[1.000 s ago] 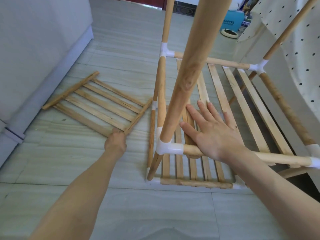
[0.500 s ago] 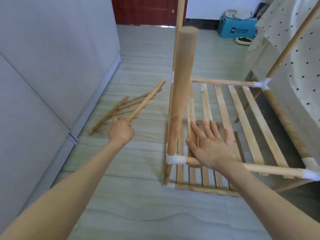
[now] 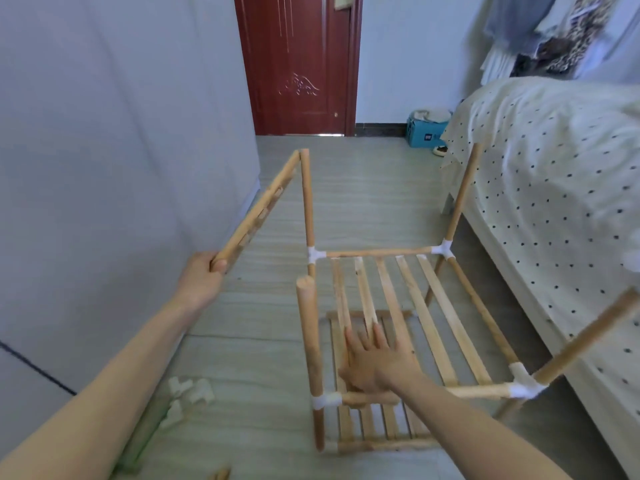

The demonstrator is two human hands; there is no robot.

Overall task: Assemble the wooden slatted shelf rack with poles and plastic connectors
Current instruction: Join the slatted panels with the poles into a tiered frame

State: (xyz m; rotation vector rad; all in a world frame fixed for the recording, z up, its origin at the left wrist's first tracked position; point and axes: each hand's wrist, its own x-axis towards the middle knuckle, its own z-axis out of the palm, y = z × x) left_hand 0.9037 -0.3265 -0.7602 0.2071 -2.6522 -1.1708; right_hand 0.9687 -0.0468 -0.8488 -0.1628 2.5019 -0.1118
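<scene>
At left, my left hand [image 3: 201, 278] grips a raised slatted panel [image 3: 258, 209]; my right hand [image 3: 375, 363] lies flat, fingers straight, on the rack [image 3: 412, 306] shelf.

Left arm extended forward and up from lower left, forearm bare. Left hand [image 3: 201, 282] raised, fingers and thumb curled round end of slat panel [image 3: 258, 209], panel held edge-on, tilted up and away. Right arm extended from lower right, forearm bare. Right hand [image 3: 375, 365] laid palm down on shelf slats [image 3: 433, 317], fingers straight and spread, wrist over front rail [image 3: 478, 391].
</scene>
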